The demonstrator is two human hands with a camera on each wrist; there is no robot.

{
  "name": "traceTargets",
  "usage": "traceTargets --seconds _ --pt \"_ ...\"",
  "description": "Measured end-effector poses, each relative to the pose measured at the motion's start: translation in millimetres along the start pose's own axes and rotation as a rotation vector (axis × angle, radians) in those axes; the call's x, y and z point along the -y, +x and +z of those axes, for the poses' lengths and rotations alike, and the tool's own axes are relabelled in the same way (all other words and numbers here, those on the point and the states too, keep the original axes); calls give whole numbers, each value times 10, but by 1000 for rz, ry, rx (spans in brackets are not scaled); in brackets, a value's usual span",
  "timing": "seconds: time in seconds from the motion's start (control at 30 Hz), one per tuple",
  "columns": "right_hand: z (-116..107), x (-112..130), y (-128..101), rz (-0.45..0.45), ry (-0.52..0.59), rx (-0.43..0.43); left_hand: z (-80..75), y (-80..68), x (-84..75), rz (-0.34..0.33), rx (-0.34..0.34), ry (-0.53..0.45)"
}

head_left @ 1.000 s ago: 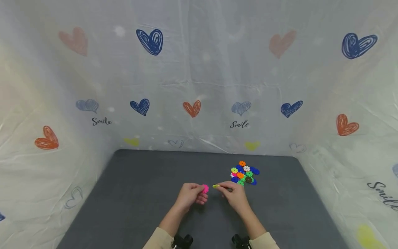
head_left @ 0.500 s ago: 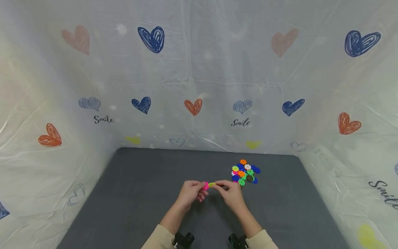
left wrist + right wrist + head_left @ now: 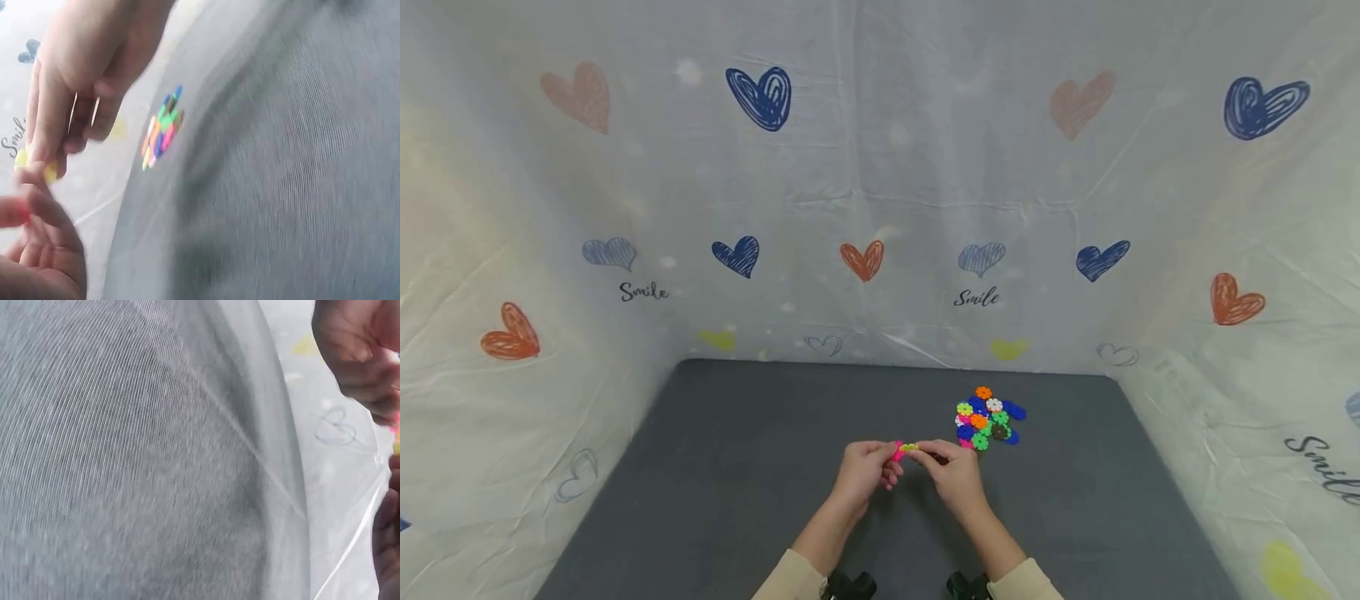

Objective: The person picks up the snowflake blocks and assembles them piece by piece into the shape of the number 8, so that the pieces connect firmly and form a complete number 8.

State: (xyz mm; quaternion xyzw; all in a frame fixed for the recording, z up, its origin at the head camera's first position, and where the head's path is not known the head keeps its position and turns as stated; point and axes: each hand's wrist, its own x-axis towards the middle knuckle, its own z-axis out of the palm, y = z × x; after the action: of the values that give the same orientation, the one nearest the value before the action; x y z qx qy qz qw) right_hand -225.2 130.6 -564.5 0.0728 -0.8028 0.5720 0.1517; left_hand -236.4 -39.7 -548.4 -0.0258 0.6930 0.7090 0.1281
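Over the middle of the dark table my left hand [image 3: 862, 471] pinches a pink flower-shaped disc [image 3: 898, 452] between thumb and fingers. Facing it, my right hand [image 3: 953, 473] pinches a yellow flower-shaped disc [image 3: 910, 447] edge-on. The two discs meet between my fingertips, the pink one seen flatter, the yellow one turned across it. In the left wrist view the yellow disc [image 3: 50, 169] shows at the right hand's fingertips, and only a bit of pink shows by the left thumb. Fingers hide most of both pieces.
A loose pile of flower-shaped discs [image 3: 981, 421] in several colours lies on the table [image 3: 760, 425] just beyond my right hand. A pale curtain [image 3: 917, 167] printed with hearts hangs behind and along both sides.
The right hand has moved left, bringing the yellow disc from a small gap away up against the pink one. The left hand has stayed nearly in place; the pile looks unchanged.
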Motion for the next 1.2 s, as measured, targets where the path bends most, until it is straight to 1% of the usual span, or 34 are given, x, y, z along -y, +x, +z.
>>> traceTargets --seconds 0.03,0.1,0.17,0.2,0.27,0.33,0.4,0.47,0.53,0.63,0.7,0.8,0.87,0.97,1.07,1.2 --pt "-8 -17 -8 -15 -23 19 -23 0 13 16 -4 46" --pt "-27 -54 -21 -31 -55 57 -72 -3 32 71 -11 158" --pt "-51 -81 -29 -36 -66 89 -119 -3 49 145 -11 261" --pt "-62 -87 -30 -34 -69 99 -136 -3 52 182 -3 295" --pt "-87 -93 -31 -15 -70 106 -159 7 65 256 40 341" --pt "-106 -88 -25 -5 -70 109 -163 23 87 294 94 356" --pt "-124 -81 -15 7 -68 117 -151 38 109 308 123 361" --pt "-141 -75 5 13 -64 134 -129 54 131 307 120 345" --pt "-167 -74 36 17 -77 155 -110 66 142 294 87 306" --pt "-228 -95 96 25 -124 160 -108 69 140 282 11 265" --pt "-294 -129 146 46 -176 139 -121 57 133 273 -41 268" --pt "-426 -203 241 100 -270 87 -140 28 117 269 -102 307" --pt "-527 -276 311 145 -332 49 -145 17 112 291 -120 335" --pt "-674 -402 401 216 -428 16 -145 6 107 309 -139 359" --pt "-781 -521 463 260 -522 19 -152 5 123 313 -166 362" --pt "-848 -621 513 271 -639 50 -163 11 132 323 -216 350"
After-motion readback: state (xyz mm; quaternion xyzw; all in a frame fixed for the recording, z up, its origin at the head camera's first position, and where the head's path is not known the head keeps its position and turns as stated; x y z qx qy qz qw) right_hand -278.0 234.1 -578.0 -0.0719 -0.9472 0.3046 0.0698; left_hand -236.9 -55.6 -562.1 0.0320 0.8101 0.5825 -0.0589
